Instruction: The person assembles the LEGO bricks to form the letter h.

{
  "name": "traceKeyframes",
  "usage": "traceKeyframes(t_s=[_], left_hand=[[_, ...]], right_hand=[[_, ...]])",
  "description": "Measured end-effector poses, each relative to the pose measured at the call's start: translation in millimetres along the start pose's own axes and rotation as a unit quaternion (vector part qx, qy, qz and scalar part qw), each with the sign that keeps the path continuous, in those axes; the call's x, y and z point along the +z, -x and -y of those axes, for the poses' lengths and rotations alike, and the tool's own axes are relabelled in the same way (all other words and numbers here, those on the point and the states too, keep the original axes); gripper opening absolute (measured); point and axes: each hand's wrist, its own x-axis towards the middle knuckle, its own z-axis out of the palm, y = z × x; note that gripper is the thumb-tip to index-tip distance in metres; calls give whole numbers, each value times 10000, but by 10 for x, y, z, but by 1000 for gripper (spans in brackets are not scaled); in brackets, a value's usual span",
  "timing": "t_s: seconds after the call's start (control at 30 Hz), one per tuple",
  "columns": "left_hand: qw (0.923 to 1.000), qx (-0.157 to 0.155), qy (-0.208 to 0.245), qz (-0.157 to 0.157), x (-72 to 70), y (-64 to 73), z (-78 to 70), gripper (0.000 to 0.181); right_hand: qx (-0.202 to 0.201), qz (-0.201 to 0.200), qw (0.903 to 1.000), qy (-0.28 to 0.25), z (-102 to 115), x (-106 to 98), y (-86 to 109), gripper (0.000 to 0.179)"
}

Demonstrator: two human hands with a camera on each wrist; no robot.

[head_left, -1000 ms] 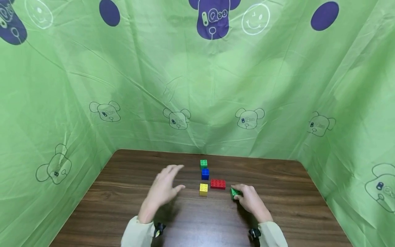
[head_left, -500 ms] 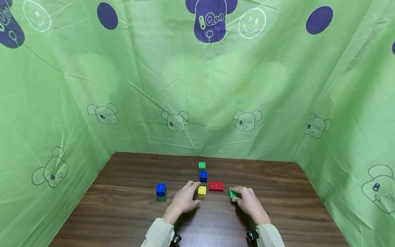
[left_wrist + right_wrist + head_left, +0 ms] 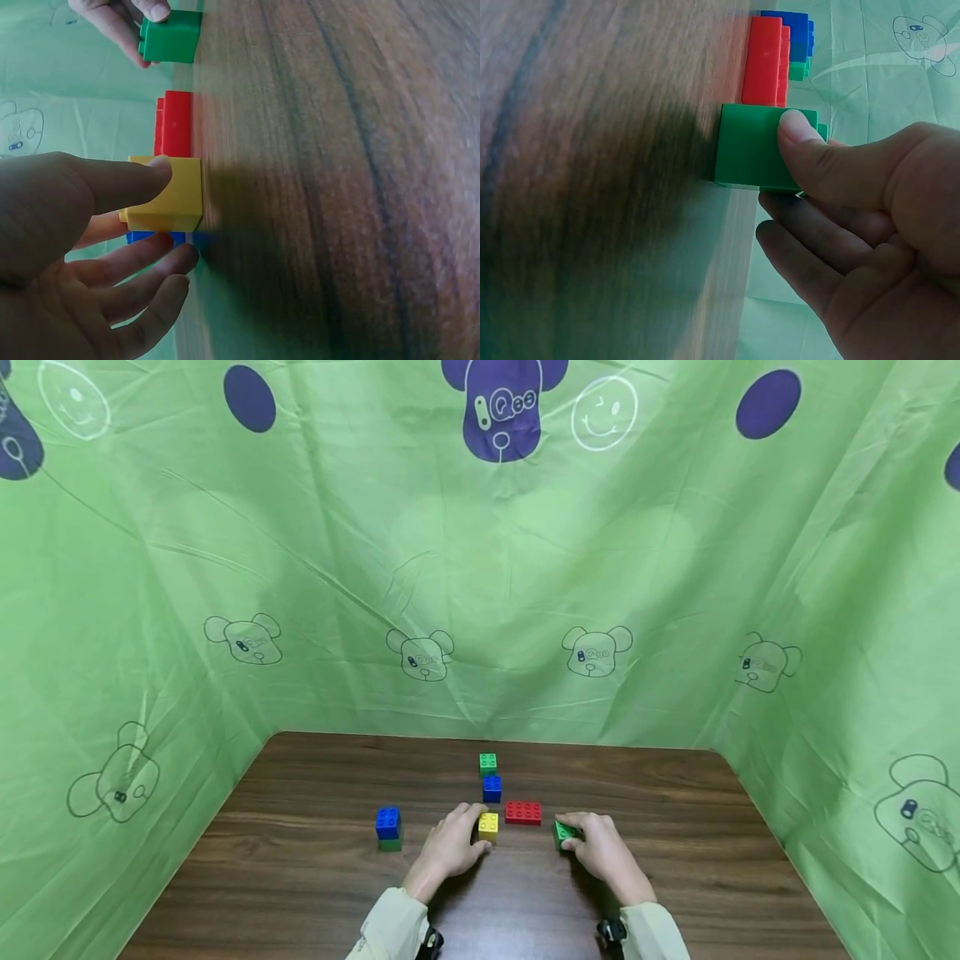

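My left hand (image 3: 452, 843) is at the yellow toy brick (image 3: 488, 827), thumb across its near face in the left wrist view and forefinger reaching behind it. The brick (image 3: 176, 196) sits on the table. To the right, my right hand (image 3: 600, 847) pinches a green toy brick (image 3: 566, 833) between thumb and forefinger. That brick (image 3: 754, 146) also rests on the table, its far side hidden by the fingers. Between the hands lies a longer red brick (image 3: 522, 812). A blue brick (image 3: 492, 789) stands just behind the yellow one.
Another green brick (image 3: 488, 763) is at the back, behind the blue one. Left of my left hand stands a stack with a blue brick (image 3: 387, 822) on a green brick (image 3: 390, 844). Green cloth (image 3: 510, 693) encloses the brown wooden table (image 3: 300, 860) on its back and sides.
My left hand has moved right and down to the yellow brick, uncovering the blue-on-green stack to its left. My right hand has kept its grip on the green brick in place.
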Motion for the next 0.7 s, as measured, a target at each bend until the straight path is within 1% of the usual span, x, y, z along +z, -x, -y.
traceKeyframes(t_s=[0.17,0.27,0.37,0.5,0.7], left_hand=[[9999,23,4,-146,19,-3,18,41],[9999,22,19,-167,23,3,21,38],[9999,19,74,-75,12,11,10,35],[9998,113,178,72,-21,31,-37,32],[9972,433,563,218,-64,120,-192,30]], right_hand=[[44,20,10000,4,1,-7,-5,38],[46,10,10000,1,4,-6,-4,38],[15,7,10000,14,4,-6,-5,38],[47,29,10000,-8,4,-5,0,39],[118,123,9999,-14,-2,-6,-7,40]])
